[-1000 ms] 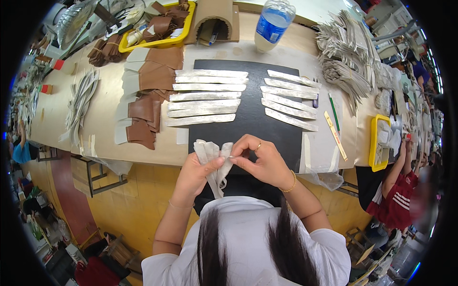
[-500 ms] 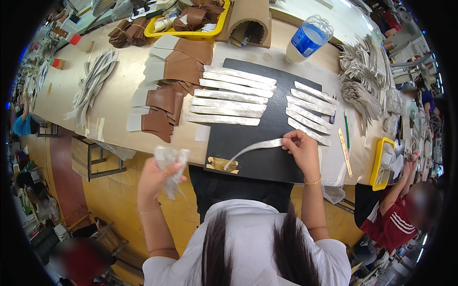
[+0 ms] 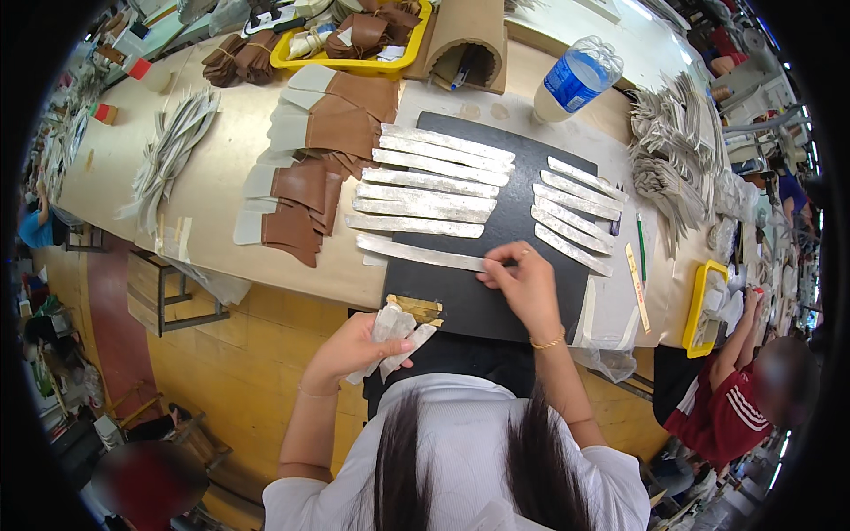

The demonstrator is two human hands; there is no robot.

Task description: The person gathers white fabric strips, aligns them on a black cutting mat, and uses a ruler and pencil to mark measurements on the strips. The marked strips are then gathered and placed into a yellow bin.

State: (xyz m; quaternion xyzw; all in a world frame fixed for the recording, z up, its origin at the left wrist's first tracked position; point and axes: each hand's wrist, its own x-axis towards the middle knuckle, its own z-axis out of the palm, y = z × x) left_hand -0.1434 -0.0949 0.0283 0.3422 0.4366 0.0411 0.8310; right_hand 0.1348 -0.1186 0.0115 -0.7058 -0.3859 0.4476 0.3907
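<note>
Workshop: worktable (image 3: 226, 212), pale strips (image 3: 421, 255), brown pieces (image 3: 341, 128)

The right group has five pale strips (image 3: 581, 196); in the left group they lie too close for a sure count, and one single strip (image 3: 421, 252) lies apart below them. I count also two yellow trays (image 3: 354, 65), two brown bundles (image 3: 223, 64), one bottle (image 3: 577, 80), one green pencil (image 3: 642, 248) and one black board (image 3: 429, 281)

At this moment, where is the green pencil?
In the head view, the green pencil lies right of the black board, close beside the yellow stick.
</note>
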